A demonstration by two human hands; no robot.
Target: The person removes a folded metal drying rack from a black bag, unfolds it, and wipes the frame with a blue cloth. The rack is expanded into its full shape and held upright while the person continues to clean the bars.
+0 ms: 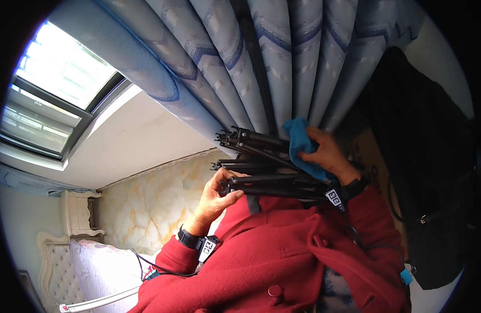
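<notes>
Against the red coat point(251, 245), a folded black frame point(282, 183) sits sideways across the person's front. The left hand point(218, 193) grips its left end; the right hand point(328, 155) clasps a blue cloth point(300, 142) at the upper bars. Beyond hang patterned blue curtains point(305, 62), a window point(65, 60) to their left.

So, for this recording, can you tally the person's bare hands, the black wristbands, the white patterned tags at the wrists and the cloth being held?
Bare hands: 2, left hand and right hand
Black wristbands: 2
White patterned tags: 2
Blue cloth: 1
Total: 7
</notes>
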